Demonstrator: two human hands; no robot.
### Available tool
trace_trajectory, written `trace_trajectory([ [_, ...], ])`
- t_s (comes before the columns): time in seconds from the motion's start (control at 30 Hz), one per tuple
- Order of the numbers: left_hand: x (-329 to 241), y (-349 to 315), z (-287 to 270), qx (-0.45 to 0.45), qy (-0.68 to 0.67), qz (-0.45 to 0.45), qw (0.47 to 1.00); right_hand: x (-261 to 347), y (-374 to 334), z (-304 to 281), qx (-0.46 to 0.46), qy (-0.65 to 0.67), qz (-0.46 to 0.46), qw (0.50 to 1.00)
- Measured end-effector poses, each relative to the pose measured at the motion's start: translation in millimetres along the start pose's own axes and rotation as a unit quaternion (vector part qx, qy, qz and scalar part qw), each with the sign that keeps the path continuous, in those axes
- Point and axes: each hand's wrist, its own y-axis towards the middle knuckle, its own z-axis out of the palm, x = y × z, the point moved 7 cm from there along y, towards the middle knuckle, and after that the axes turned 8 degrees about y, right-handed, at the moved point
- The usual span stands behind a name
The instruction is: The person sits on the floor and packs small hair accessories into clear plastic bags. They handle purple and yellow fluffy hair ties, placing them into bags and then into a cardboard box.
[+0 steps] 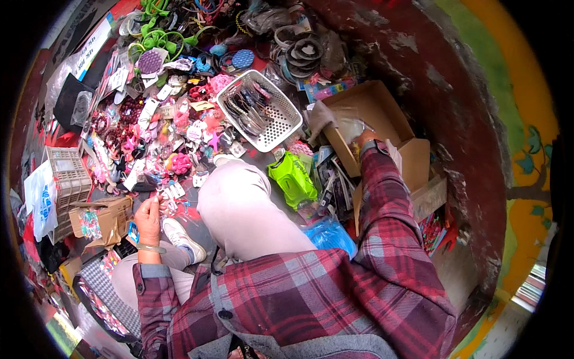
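My left hand [147, 219], with a bangle at the wrist, is held over the left side of the pile. Its fingers are pinched together, and whatever is between them is too small to make out. Small carded hair accessories [173, 191] lie just beyond its fingertips. On the right, my right hand [366, 139] reaches into an open cardboard box [382, 107] that has clear plastic bags [353, 127] inside. The box wall and the sleeve hide most of its fingers. A white perforated basket [281, 133] with dark hair bands stands between my hands, farther off.
A bright green plastic package [292, 179] and a blue plastic bag [332, 234] lie beside my right leg. Left are a small cardboard box [110, 220] and a beige crate [70, 188]. Green headbands [161, 39] heap at the back. A dark red wall [445, 90] bounds the right.
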Motion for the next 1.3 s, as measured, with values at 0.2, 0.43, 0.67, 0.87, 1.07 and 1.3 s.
trace_trajectory([
  [0.2,2,6,3,0.002,0.011,-0.001,1.0,6,-9,-1,-0.03,0.04,0.023,0.998],
  [0.43,2,2,11,0.011,0.027,-0.004,1.0,9,3,-5,-0.108,0.084,-0.004,0.991],
  [0.67,-1,5,17,0.012,0.025,-0.008,1.0,0,20,6,-0.111,0.079,0.003,0.991],
  [0.87,4,1,19,0.018,0.043,0.001,0.999,7,-2,-10,-0.14,0.109,0.018,0.984],
  [1.07,-15,1,20,0.011,0.077,0.04,0.996,0,-5,-16,-0.159,0.089,-0.003,0.983],
  [1.3,-38,-5,16,0.0,0.057,0.065,0.996,-15,-18,-75,-0.241,0.145,-0.017,0.959],
])
